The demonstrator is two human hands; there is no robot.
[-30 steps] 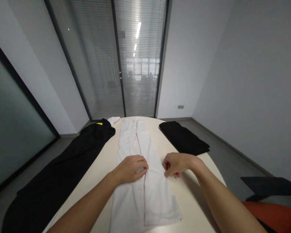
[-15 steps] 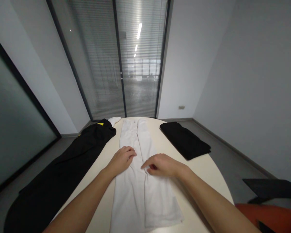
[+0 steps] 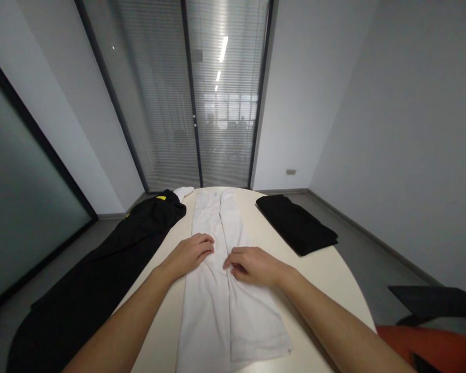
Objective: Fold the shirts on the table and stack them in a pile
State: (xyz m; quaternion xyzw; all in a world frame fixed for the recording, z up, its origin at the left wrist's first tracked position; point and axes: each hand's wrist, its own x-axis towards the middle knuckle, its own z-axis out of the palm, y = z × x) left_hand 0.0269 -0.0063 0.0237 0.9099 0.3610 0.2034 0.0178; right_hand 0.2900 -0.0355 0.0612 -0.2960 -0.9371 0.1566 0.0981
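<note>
A long white garment (image 3: 207, 321) lies lengthwise on the table, its right side folded inward into a strip (image 3: 256, 331) with a hemmed end near me. Whether that strip is a sleeve or a leg I cannot tell. My left hand (image 3: 190, 254) rests on the left half of the cloth, fingers loosely bent and holding nothing. My right hand (image 3: 254, 265) pinches the inner edge of the folded strip at mid-length, thumb and forefinger close together. Small wrinkles run through the cloth around both hands.
A black garment (image 3: 101, 269) with a yellow patch hangs over the table's left side, a small white cloth (image 3: 184, 192) beside its far end. Folded black cloth (image 3: 295, 223) lies on the right of the rounded table (image 3: 334, 300). An orange chair (image 3: 431, 344) stands at lower right.
My left hand has slid slightly left and toward me. The right hand has shifted a little left, drawing the strip's edge with it, and the bunched fold under its fingers has flattened.
</note>
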